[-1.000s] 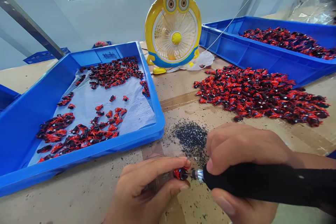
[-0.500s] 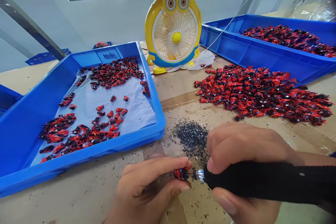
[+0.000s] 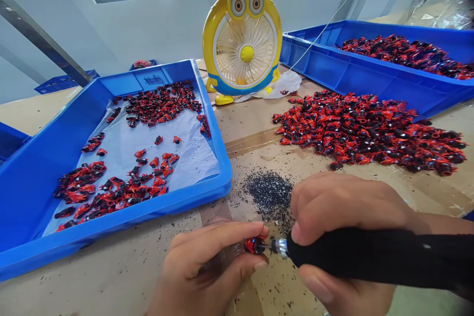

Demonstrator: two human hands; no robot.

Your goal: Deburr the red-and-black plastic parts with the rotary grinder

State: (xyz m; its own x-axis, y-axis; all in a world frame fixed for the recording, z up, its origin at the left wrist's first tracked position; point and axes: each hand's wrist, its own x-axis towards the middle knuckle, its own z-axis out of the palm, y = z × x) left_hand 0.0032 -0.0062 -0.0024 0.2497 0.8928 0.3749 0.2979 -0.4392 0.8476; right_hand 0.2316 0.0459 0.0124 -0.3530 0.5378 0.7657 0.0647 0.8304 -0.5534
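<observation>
Red-black piece (image 3: 254,245) clamped in left fingers (image 3: 225,236); black tool (image 3: 366,258) gripped by right fingers (image 3: 314,215).

Pinching a red-and-black piece (image 3: 254,245) in left hand (image 3: 202,259), aiming a black tool (image 3: 370,259) at it with right hand (image 3: 344,205), near dark crumbs (image 3: 269,189) on the desk (image 3: 122,271).

"Way forward from my hands?"
"Strip of tabletop (image 3: 246,123), lightly speckled, between left tray (image 3: 225,173) and loose pile (image 3: 363,133). Shavings heap (image 3: 268,190) at near end; fan (image 3: 213,29) blocks far end."

"Left side?"
"Raised tray rim between my left hand (image 3: 207,261) and the tray's inside. Open above; pale liner shows room among scattered parts."

"Right?"
"Tight. Black tool (image 3: 351,256) in my right hand (image 3: 348,202) bars the near side. Beyond: pile, then right tray's (image 3: 351,76) wall, thin cord (image 3: 326,26) slanting across it in view."
</observation>
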